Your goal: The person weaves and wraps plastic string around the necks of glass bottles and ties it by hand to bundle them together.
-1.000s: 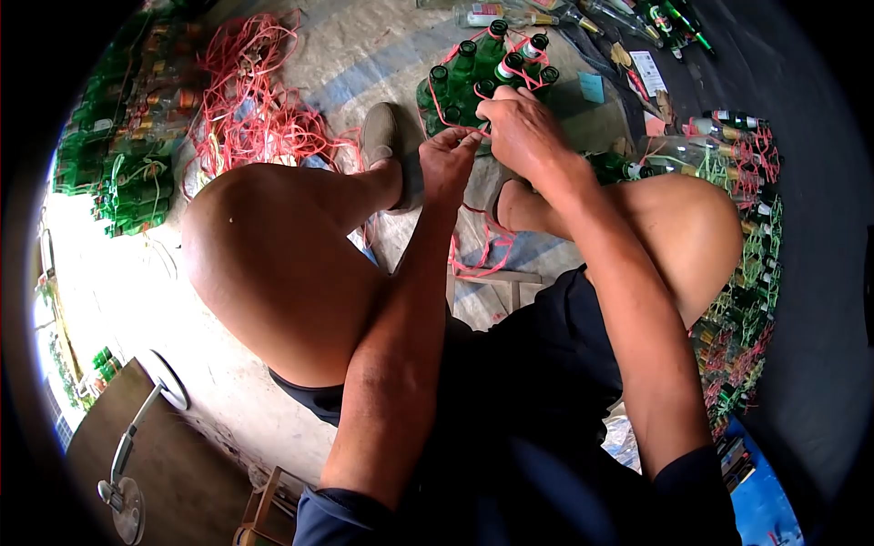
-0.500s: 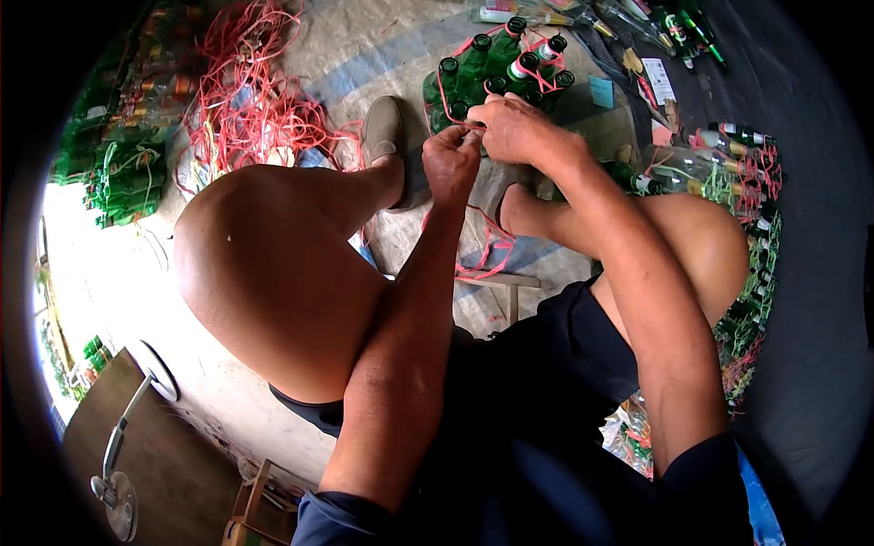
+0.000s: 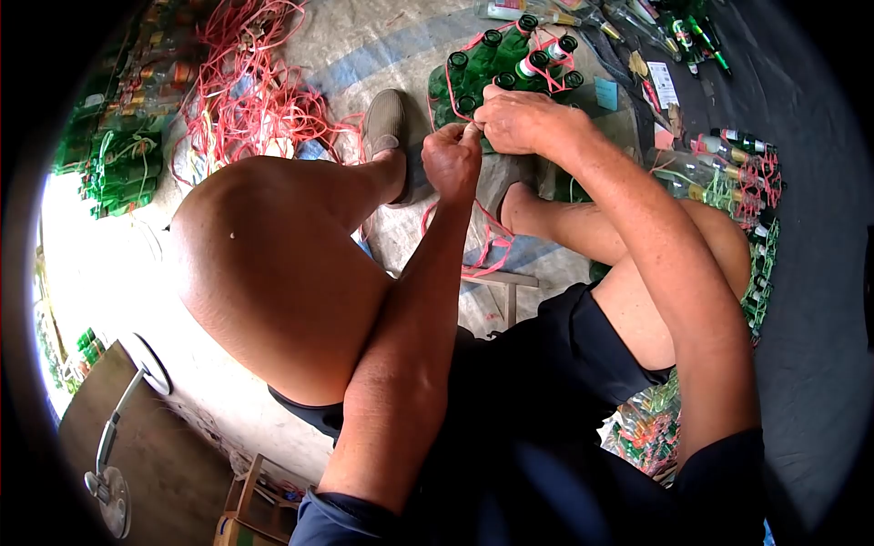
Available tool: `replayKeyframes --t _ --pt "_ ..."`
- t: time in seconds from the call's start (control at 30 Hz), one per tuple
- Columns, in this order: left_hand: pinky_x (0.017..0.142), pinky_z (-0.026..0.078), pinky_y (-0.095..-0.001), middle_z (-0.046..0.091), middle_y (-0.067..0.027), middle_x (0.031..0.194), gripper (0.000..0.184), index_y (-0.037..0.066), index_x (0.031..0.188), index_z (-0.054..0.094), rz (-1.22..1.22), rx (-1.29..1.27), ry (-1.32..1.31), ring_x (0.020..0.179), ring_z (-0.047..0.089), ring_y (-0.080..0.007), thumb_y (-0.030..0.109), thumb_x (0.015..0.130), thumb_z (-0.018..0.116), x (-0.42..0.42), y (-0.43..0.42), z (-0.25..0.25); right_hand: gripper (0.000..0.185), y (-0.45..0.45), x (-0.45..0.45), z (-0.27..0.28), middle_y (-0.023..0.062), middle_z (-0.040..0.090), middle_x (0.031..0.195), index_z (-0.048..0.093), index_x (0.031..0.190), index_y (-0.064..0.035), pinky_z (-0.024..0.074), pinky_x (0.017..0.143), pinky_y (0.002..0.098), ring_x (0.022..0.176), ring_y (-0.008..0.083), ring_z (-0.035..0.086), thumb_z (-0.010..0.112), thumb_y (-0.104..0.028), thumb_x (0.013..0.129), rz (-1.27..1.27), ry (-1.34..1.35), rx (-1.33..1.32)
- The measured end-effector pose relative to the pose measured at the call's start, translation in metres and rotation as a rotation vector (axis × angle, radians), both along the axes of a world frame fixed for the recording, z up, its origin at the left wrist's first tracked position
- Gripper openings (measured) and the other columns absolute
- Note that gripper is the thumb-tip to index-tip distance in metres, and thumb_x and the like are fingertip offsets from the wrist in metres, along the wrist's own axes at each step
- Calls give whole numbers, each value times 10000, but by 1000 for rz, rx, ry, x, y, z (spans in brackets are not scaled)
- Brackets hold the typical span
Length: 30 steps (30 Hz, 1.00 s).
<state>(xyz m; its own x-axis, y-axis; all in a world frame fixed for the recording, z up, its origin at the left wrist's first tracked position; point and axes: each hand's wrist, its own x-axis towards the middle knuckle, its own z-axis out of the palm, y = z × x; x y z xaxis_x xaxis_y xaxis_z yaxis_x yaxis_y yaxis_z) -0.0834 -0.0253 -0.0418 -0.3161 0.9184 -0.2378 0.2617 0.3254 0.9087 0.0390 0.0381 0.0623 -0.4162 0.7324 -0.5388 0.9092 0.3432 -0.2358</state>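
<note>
Where the pale, blue-striped floor stretches ahead of the person, a big tangled heap of pink strands lies to the left, past a shoe. Smaller than that heap, a cluster of green bottles stands upright just beyond the hands, its near edge partly covered by the right hand; whether that hand touches a bottle, I cannot tell. Both hands are nearly closed, fingers curled, fingertips almost meeting. Thumb and forefinger of the left hand pinch a thin pink string, which runs up around the bottle necks; the right hand grips it too, its fingertips partly hidden.
</note>
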Motion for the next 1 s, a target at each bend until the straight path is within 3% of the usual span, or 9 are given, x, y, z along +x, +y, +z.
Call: replayKeyframes --t 0.07,0.37,0.73,0.83,0.93,1.0 --pt "680 560 -450 696 -240 736 330 26 892 796 6 -18 31 694 729 -373 355 864 794 1 1 4 218 12 -4 -1 142 668 1083 758 1014 -121 566 882 453 1061 347 684 575 -87 899 91 -113 -56" --pt "699 567 -477 703 -229 758 262 49 874 790 7 16 76 742 723 -412 307 861 752 7 2 14 189 5 8 -4 84 669 996 758 936 -97 578 787 458 1004 299 708 665 -4 800 326 29 308" --pt "703 563 -480 701 -231 773 270 45 860 779 -22 17 6 753 712 -427 310 859 728 12 2 12 103 2 5 6 38 636 988 750 914 -133 555 797 394 1023 244 668 666 -156 859 474 -139 505" --pt "628 511 -384 640 -184 631 352 -37 883 760 -30 37 10 596 600 -141 315 894 743 13 3 14 92 4 9 9 47 654 989 742 909 -126 548 806 408 992 259 682 674 -147 853 445 -153 505" --pt "589 476 -362 621 -133 603 344 -30 875 767 -34 61 6 579 547 -112 311 916 755 13 1 16 98 12 22 17 75 686 977 733 920 -111 550 804 437 960 290 701 689 -130 835 440 -106 481" --pt "612 505 -433 644 -205 670 333 14 849 770 -35 42 -22 626 633 -310 338 915 737 14 2 18 127 22 27 22 126 715 938 723 946 -91 558 778 497 949 346 718 708 -114 822 421 -77 427"
